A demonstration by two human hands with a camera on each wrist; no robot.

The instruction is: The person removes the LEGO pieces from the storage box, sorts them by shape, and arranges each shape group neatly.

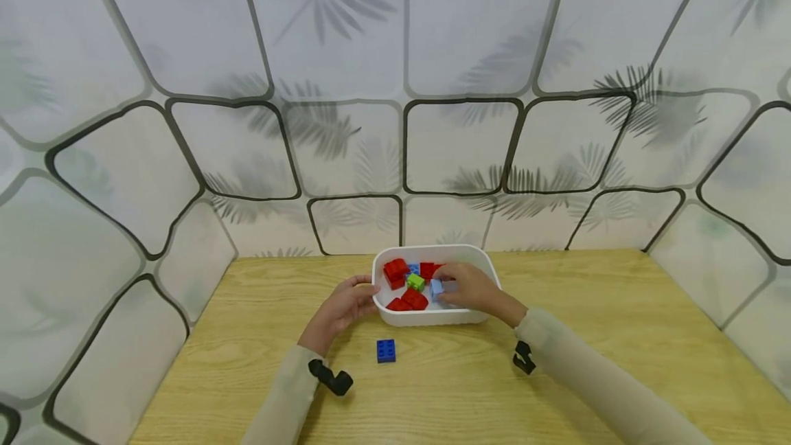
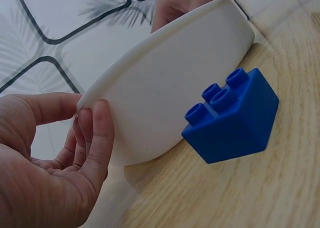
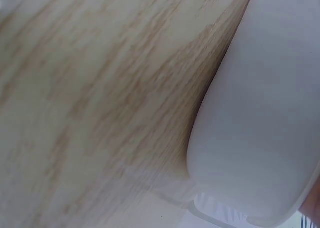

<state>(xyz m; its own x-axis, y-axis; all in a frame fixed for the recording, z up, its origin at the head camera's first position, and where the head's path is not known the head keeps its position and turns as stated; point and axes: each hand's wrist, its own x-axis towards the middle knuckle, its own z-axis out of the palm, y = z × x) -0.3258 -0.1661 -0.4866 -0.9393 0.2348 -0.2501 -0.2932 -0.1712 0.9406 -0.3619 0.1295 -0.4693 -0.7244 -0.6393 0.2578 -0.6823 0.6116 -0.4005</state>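
Observation:
A white plastic tub (image 1: 432, 318) stands on the table with toy bricks inside. My left hand (image 1: 346, 304) pinches the tub's left rim between thumb and fingers, seen close in the left wrist view. Inside the tub, toward its right side, my right hand (image 1: 474, 287) holds a light blue brick (image 1: 436, 290) in its fingers. Around it in the tub lie several red bricks (image 1: 415, 299), a lime green brick (image 1: 416, 282) and another blue brick (image 1: 413, 269). The right wrist view mostly shows the tub's outer wall (image 3: 260, 103), which hides the right fingers.
A dark blue brick (image 1: 386, 351) lies studs up on the wooden table (image 1: 457, 390), in front of the tub and right of my left wrist. Behind the table rises a patterned cloth wall (image 1: 352, 225), which also closes off both sides.

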